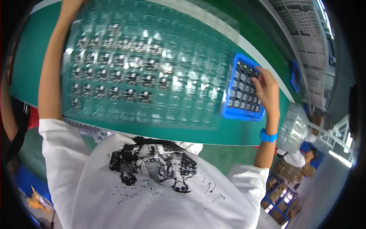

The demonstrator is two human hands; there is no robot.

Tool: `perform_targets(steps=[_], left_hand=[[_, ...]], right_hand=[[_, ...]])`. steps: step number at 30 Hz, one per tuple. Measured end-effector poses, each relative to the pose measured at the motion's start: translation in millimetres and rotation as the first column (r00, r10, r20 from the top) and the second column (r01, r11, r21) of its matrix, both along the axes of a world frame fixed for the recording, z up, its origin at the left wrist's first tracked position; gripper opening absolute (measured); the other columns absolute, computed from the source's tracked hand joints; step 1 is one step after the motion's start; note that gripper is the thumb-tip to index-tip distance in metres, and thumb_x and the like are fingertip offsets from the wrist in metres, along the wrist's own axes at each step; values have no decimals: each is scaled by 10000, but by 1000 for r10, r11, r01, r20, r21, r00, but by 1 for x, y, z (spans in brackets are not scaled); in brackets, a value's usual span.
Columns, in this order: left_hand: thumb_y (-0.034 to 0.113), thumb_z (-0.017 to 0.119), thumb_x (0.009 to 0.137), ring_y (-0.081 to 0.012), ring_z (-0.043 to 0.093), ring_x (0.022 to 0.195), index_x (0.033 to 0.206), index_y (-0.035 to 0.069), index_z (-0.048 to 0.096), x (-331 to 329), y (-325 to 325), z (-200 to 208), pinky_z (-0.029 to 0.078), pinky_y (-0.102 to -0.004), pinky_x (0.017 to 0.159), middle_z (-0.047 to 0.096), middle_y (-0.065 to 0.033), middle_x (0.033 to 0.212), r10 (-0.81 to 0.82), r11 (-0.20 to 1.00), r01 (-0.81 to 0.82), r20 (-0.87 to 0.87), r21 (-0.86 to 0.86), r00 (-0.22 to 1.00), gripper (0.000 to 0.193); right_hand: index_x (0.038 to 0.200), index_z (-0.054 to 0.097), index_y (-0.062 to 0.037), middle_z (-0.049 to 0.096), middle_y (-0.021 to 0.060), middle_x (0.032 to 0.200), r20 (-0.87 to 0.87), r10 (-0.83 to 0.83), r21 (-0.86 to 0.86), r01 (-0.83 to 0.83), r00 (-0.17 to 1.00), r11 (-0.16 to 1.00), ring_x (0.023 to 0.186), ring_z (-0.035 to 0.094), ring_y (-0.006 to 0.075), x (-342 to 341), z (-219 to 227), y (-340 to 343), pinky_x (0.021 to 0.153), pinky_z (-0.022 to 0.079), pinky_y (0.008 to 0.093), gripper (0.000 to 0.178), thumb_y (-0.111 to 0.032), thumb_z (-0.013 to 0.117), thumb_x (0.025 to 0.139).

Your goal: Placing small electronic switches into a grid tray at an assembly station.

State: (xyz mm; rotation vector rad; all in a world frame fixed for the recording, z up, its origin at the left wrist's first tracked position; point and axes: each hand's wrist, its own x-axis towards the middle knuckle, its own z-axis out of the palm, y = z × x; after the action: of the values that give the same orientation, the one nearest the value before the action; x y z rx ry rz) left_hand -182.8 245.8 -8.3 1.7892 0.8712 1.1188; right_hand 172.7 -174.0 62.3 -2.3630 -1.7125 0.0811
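A large clear plastic blister tray (pixel 190 110) lies across the green table. Several small black-and-silver parts (pixel 131 78) sit in rows in its left pockets, while many pockets to the right hold none. My left hand (pixel 71 4) is at the tray's far left corner, its fingers cut off by the picture's upper edge. On the right stands a blue tray (pixel 244 114) with rows of small dark, round-topped parts (pixel 242 84). Over its far right side is my right hand (pixel 267 89), thumb and forefinger curled together at the parts; what lies between the fingertips is too small to make out.
The green tabletop (pixel 32 65) has a white strip along its far edge. Stacked clear trays (pixel 292 128) stand beyond its right end. Another blue tray (pixel 295 76) is farther off. At the left are another person's arm (pixel 8 110) and dark clothing; cartons (pixel 288 171) lie at lower right.
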Motion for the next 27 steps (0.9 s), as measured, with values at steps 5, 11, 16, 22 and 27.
perform_targets(steps=[5,11,16,22,27], left_hand=[[148,517,905,-77,490,476,872,13,639,-2,5,4,375,-201,416,580,-25,643,80,994,-81,-19,-69,997,185],[149,523,897,-86,494,480,863,8,643,-7,8,2,379,-208,422,577,-28,637,69,996,-70,-15,-59,998,189],[137,512,884,-86,502,498,870,-7,651,-1,4,-2,391,-216,432,584,-32,645,55,996,-57,-29,-73,998,201],[124,498,875,-86,519,520,859,-8,651,-3,1,-9,412,-230,444,603,-35,664,56,998,-55,27,-40,998,202],[107,512,847,-142,573,547,805,-32,641,-5,5,-15,451,-282,509,623,-83,642,67,996,-69,45,57,997,195]], right_hand=[[792,617,24,504,52,652,-100,-1,122,13,995,992,562,431,93,-15,27,21,516,344,230,75,-33,640,836],[839,639,-6,581,90,669,-133,470,280,-421,873,863,553,537,172,-121,26,129,514,411,256,82,-49,691,792],[878,667,-33,647,122,731,-104,570,187,-547,815,816,648,622,269,-188,2,204,571,472,354,166,-180,670,803],[775,679,-9,631,177,680,-84,515,-149,-522,853,840,669,627,336,-212,-5,245,601,480,418,174,-176,629,775],[774,668,6,582,145,590,8,577,86,-576,816,813,515,566,238,-219,11,244,508,427,345,148,-139,638,771]])
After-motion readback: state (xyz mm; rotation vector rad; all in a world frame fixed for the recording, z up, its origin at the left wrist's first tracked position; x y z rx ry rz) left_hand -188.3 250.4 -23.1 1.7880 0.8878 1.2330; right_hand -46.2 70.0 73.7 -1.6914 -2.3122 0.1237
